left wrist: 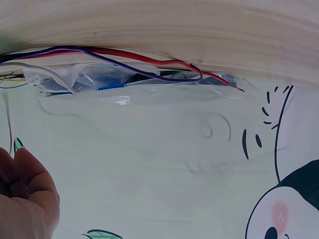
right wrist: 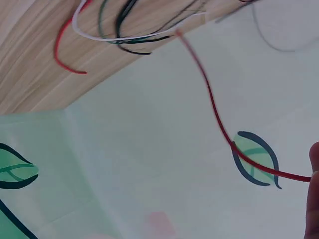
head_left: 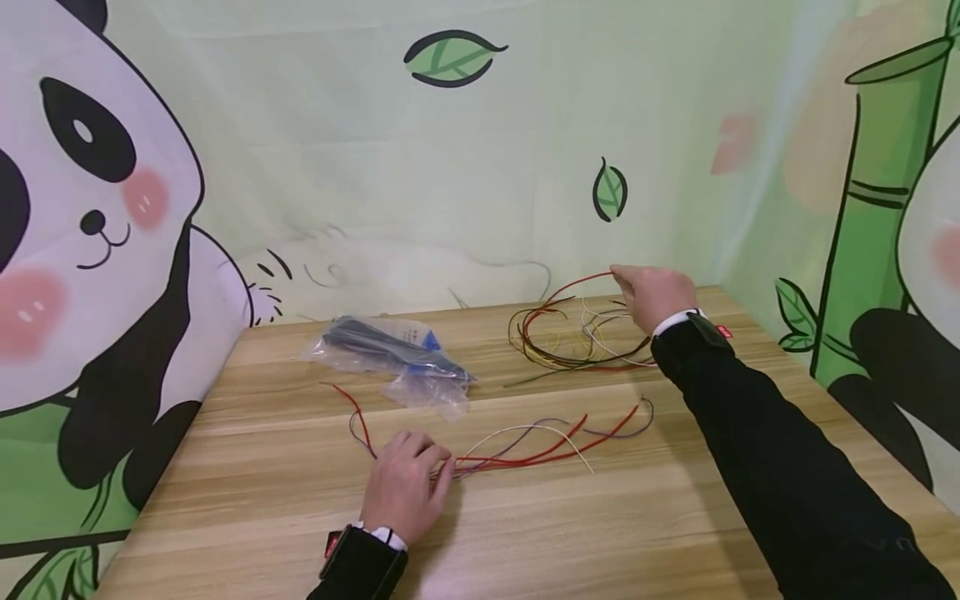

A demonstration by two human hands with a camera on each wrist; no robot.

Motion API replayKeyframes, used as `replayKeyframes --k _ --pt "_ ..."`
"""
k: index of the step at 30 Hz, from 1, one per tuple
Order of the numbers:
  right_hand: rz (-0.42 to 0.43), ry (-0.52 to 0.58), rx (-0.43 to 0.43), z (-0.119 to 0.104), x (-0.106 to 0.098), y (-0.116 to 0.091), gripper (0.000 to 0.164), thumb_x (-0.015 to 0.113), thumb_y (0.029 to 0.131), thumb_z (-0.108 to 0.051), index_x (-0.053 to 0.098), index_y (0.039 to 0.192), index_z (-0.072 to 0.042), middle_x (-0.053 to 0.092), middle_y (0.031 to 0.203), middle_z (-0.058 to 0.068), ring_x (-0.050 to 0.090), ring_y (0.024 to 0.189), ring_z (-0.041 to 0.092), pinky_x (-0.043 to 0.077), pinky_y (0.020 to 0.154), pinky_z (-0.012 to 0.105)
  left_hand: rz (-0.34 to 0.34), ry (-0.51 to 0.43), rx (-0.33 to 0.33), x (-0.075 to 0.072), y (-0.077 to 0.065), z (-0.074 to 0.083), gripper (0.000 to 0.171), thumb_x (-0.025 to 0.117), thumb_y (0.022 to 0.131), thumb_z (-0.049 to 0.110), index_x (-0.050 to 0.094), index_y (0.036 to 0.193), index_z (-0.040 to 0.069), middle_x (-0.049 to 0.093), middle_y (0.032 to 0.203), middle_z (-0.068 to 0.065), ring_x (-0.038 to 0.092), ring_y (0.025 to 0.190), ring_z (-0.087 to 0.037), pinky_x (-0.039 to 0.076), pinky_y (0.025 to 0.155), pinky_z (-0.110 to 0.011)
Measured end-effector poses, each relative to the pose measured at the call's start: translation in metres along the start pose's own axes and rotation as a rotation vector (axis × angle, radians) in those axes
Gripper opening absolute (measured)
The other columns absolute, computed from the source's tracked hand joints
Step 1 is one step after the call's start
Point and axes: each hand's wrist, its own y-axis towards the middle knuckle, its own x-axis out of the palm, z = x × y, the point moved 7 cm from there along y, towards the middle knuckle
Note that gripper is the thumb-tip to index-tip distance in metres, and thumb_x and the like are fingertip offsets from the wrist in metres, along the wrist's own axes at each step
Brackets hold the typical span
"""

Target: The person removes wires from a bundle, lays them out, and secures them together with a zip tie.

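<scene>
In the head view my left hand (head_left: 408,479) is over a small group of red, purple and white wires (head_left: 517,461) at the front of the wooden table. Its fingers are loosely bent, and in the left wrist view those wires (left wrist: 144,58) run apart from the fingertips of my left hand (left wrist: 30,194). At the back right, my right hand (head_left: 660,296) pinches the end of a red wire (head_left: 558,293), raised from a loose coil of mixed wires (head_left: 525,337). The right wrist view shows this red wire (right wrist: 214,107) rising to the fingers (right wrist: 314,191).
A clear plastic bag (head_left: 390,358) with long dark grey pieces and blue print lies at the back left of the table (head_left: 262,467). Printed cloth with pandas and leaves (head_left: 337,167) stands upright behind and at both sides.
</scene>
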Motion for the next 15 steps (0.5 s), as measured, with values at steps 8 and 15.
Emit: replayKeyframes --k 8,15 --pt "0.159 0.07 -0.038 -0.02 -0.025 0.0 0.021 0.064 0.099 -0.022 0.077 0.113 -0.012 0.077 0.084 0.017 0.072 0.064 0.033 0.046 0.047 0.042 0.014 -0.013 -0.002 -0.001 0.001 0.0 0.01 0.084 0.078 0.021 0.076 0.08 0.016 0.065 0.079 0.003 0.058 0.077 -0.016 0.049 0.07 -0.032" --pt "0.343 0.117 -0.211 -0.054 -0.047 -0.027 0.019 0.074 0.091 -0.019 0.079 0.107 -0.01 0.078 0.085 0.014 0.073 0.061 0.028 0.035 0.041 0.033 0.064 -0.036 -0.054 -0.005 0.0 -0.006 0.031 0.081 0.079 0.019 0.073 0.107 0.008 0.069 0.083 -0.001 0.061 0.079 -0.02 0.051 0.071 -0.035"
